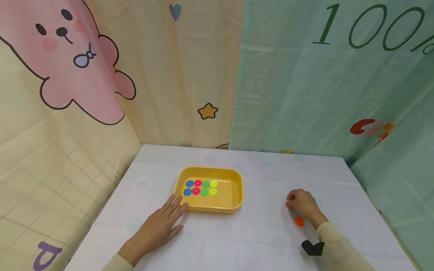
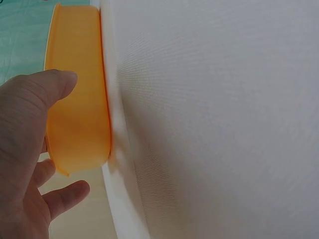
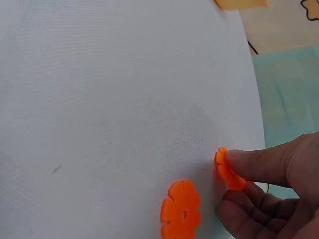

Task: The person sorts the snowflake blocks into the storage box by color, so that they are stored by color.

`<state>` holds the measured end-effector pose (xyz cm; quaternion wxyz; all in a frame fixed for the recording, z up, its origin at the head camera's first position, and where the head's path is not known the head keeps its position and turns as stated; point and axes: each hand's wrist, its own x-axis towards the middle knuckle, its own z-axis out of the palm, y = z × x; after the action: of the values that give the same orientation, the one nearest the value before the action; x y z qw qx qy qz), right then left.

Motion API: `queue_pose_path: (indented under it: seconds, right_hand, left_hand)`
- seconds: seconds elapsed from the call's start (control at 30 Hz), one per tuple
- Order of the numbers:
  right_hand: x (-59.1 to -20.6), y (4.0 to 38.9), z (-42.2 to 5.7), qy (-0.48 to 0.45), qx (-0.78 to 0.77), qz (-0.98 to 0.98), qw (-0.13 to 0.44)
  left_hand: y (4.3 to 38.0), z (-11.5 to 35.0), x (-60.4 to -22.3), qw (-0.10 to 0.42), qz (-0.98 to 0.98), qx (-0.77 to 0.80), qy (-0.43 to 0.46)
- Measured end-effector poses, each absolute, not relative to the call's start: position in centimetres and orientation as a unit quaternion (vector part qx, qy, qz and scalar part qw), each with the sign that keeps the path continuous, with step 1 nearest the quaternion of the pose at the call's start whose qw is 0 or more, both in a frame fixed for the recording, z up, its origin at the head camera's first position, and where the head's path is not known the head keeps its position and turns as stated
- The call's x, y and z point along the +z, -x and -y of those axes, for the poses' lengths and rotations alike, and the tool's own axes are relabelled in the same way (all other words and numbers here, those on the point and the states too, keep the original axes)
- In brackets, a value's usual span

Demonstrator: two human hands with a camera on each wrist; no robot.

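In the head view, a yellow tray point(image 1: 217, 209) stands on the white table with flower-shaped plastic discs in two rows: blue point(image 1: 187, 192), pink point(image 1: 196, 191), green point(image 1: 204, 192) and yellow point(image 1: 213, 192). My left hand point(image 1: 159, 229) is at its near left corner, fingers extended and fingertips at the rim; the left wrist view shows the thumb over the tray's outer wall point(image 2: 82, 124). To the right, my right hand point(image 1: 304, 205) pinches an orange flower disc point(image 3: 222, 162) between thumb and fingers, close over the table. Another orange flower disc point(image 3: 182, 211) lies flat beside it.
The white tabletop point(image 1: 257, 241) stretches between the tray and my right hand. Printed curtains point(image 1: 288, 94) hang behind and at both sides of the table. A black piece point(image 1: 312, 248) sits by my right sleeve.
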<state>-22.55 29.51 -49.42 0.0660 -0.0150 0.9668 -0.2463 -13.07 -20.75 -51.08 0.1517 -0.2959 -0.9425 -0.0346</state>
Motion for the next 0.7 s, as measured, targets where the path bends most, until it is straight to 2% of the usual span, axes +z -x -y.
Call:
queue_pose_path:
  seconds: [0.27,0.7]
  right_hand:
    - [-49.3,22.7,-29.6,0.020,-0.272,-0.960,0.064]
    - [-47.8,23.3,-28.5,-0.058,-0.442,-0.891,0.080]
  left_hand:
    - [13.1,20.7,-51.1,0.157,0.940,-0.033,0.300]
    - [13.1,20.8,-51.1,0.152,0.942,-0.031,0.297]
